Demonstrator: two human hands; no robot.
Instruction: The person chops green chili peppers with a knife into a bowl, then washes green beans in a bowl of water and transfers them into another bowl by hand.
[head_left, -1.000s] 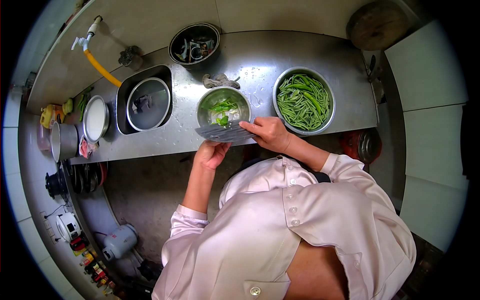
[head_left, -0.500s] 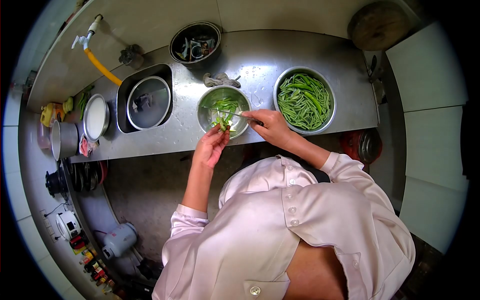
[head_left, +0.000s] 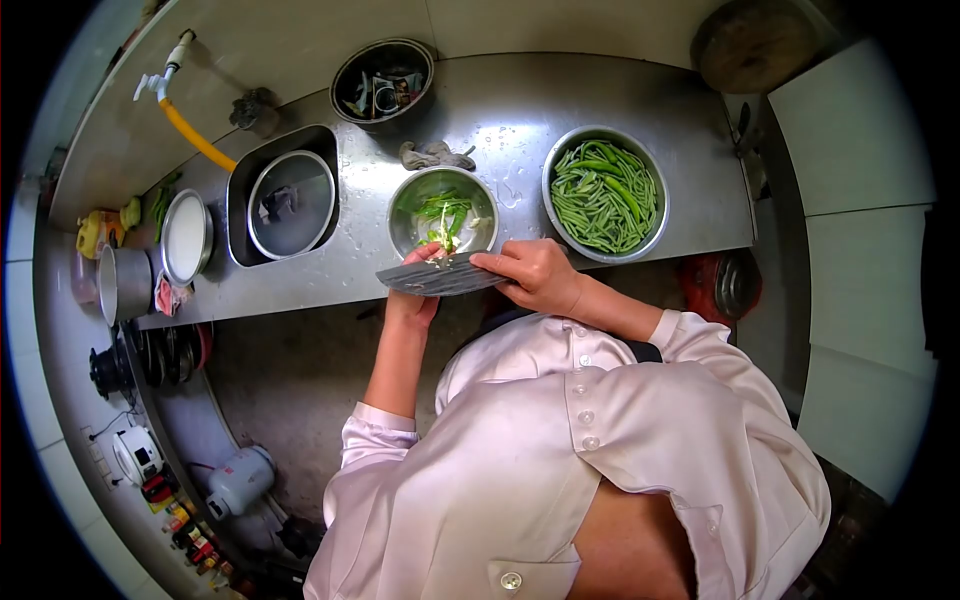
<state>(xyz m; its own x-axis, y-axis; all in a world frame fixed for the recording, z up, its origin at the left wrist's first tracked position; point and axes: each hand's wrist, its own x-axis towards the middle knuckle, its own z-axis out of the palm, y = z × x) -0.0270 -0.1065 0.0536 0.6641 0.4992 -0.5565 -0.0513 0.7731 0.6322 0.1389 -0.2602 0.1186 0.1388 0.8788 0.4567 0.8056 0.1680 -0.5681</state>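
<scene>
A broad dark knife [head_left: 440,275] is in the grip of my right hand [head_left: 540,278], its blade lying flat across the near rim of a small steel bowl [head_left: 403,212]. Behind the blade, my left hand [head_left: 411,305] is partly covered; its fingertips pinch a green pepper piece [head_left: 446,240] over the bowl. Cut green pieces [head_left: 440,206] lie inside that bowl. To the right stands a large steel bowl [head_left: 550,205] full of long green peppers or beans [head_left: 605,195].
At the left, a basin [head_left: 292,205] sits in the sink [head_left: 235,240] below a yellow hose [head_left: 195,135]. Behind the small bowl are a grey cloth [head_left: 436,155] and a dark pot [head_left: 345,115]. A white-filled bowl [head_left: 187,238] and a pot [head_left: 125,285] stand further left.
The blade has turned from edge-on to flat and moved toward me, now covering part of my left hand. The whole view has shifted slightly.
</scene>
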